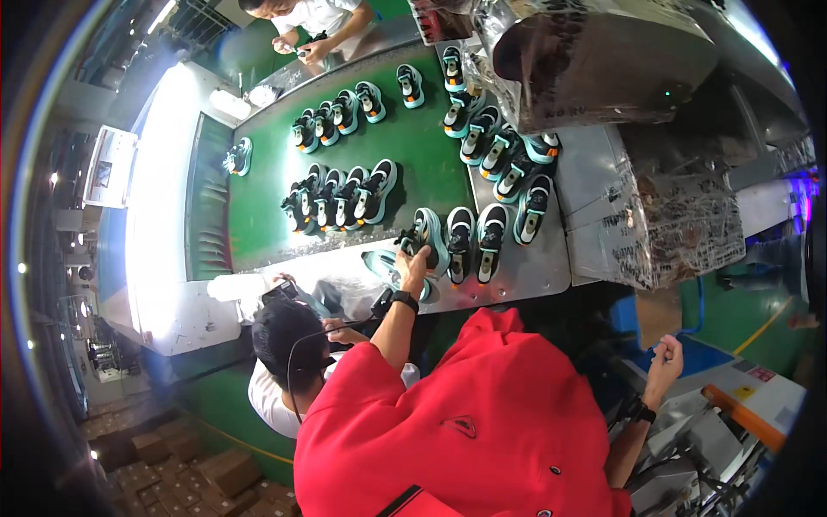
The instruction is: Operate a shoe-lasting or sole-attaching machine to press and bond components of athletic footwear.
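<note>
My left hand (413,265) reaches forward to the near edge of the table, its fingers closed around the side of a black and teal sneaker (433,243). Just left of that hand lies a pale teal shoe (382,262), partly hidden by my fingers. Two more dark sneakers, one (460,244) beside the other (491,242), stand to the right with their toes toward me. Out at my right side, over a white machine, my right hand (666,358) is raised with its fingers curled together; anything in them is too small to make out.
A green conveyor belt (276,194) carries several sneakers in rows. More sneakers (500,155) crowd the metal ledge at right, beside a plastic-wrapped machine (680,224). One co-worker in a black cap (289,340) is close on my left; another person (323,26) works across the belt.
</note>
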A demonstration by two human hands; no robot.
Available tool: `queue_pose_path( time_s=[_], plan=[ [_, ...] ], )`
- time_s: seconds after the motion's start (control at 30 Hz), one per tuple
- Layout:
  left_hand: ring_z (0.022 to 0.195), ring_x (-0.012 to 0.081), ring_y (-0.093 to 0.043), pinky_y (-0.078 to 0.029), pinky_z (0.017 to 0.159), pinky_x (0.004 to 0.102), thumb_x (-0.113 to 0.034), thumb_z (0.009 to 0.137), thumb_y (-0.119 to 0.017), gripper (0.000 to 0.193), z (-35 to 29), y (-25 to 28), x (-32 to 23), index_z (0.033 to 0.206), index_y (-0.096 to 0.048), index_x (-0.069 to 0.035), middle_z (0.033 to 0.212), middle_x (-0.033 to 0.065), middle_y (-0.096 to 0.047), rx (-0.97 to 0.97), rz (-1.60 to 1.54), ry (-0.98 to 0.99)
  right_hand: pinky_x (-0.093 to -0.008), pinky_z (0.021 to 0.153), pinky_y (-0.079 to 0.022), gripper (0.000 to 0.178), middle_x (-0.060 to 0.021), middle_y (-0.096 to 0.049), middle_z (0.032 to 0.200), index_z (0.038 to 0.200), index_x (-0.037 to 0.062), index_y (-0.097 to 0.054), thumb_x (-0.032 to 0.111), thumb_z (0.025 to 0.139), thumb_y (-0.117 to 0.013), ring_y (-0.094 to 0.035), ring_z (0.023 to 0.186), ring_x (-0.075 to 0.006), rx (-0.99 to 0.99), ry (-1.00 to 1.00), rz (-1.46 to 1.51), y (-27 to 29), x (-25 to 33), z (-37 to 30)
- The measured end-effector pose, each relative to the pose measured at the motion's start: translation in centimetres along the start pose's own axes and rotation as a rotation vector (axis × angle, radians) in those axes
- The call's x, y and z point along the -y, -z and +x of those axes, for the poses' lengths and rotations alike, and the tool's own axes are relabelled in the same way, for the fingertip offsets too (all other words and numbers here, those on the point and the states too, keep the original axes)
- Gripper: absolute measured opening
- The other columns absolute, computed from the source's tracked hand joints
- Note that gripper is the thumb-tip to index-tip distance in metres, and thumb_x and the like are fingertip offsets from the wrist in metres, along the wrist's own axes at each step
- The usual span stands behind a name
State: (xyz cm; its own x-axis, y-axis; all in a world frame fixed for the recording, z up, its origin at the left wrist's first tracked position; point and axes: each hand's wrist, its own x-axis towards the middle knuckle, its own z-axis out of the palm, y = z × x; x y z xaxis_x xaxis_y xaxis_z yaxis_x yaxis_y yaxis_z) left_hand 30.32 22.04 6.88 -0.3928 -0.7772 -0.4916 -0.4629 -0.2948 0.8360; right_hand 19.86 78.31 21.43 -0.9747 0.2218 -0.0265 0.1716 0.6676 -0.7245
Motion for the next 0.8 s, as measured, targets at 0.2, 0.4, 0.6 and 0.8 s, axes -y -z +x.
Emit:
queue_pose_path(
  time_s=[0.2, 0.4, 0.6, 0.8],
  plan=[
    [0.101, 0.0374, -0.060, -0.046, 0.089, 0.0425, -0.015, 0.069, -0.074, 0.063, -3.4, 0.5, 3.3, 0.122, -0.046, 0.006, 0.109, 0.0256, -0.060, -0.131, 0.406, -0.219, -0.0246, 0.062, -0.047, 0.014, -0.0032, -0.065, 0.090, 0.103, 0.0017, -0.063, 0.001, 0.089, -0.060, -0.058, 0.070, -0.0112, 0.070, 0.004, -0.031, -1.4, 1.0, 2.3],
    [0.104, 0.0446, -0.057, -0.045, 0.088, 0.0464, -0.011, 0.076, -0.069, 0.067, -6.2, -0.7, 3.9, 0.133, -0.034, -0.002, 0.110, 0.0300, -0.057, -0.077, 0.476, -0.256, -0.0219, 0.055, -0.044, 0.014, -0.0034, -0.067, 0.094, 0.105, 0.0027, -0.063, 0.009, 0.094, -0.058, -0.061, 0.070, -0.0101, 0.083, -0.010, -0.003, -1.6, 2.5, 4.4],
    [0.091, 0.0448, -0.063, -0.050, 0.075, 0.0507, -0.041, 0.079, -0.069, 0.071, -7.7, -0.2, 5.3, 0.132, -0.038, -0.005, 0.100, 0.0268, -0.064, -0.068, 0.684, -0.184, -0.0234, 0.063, -0.046, 0.012, -0.0043, -0.064, 0.095, 0.103, 0.0008, -0.062, 0.007, 0.094, -0.057, -0.060, 0.074, -0.0115, -0.116, 0.189, 0.170, 2.5, 13.8, 7.7],
    [0.109, 0.0432, -0.058, -0.046, 0.092, 0.0453, -0.026, 0.072, -0.076, 0.079, -6.1, 0.8, 5.1, 0.135, -0.036, -0.001, 0.118, 0.0278, -0.058, -0.020, 0.600, -0.129, -0.0259, 0.073, -0.049, 0.009, -0.0066, -0.064, 0.095, 0.099, -0.0020, -0.063, 0.001, 0.091, -0.060, -0.060, 0.080, -0.0124, -0.236, 0.764, 0.177, 6.0, 33.6, 16.0]
  ],
)
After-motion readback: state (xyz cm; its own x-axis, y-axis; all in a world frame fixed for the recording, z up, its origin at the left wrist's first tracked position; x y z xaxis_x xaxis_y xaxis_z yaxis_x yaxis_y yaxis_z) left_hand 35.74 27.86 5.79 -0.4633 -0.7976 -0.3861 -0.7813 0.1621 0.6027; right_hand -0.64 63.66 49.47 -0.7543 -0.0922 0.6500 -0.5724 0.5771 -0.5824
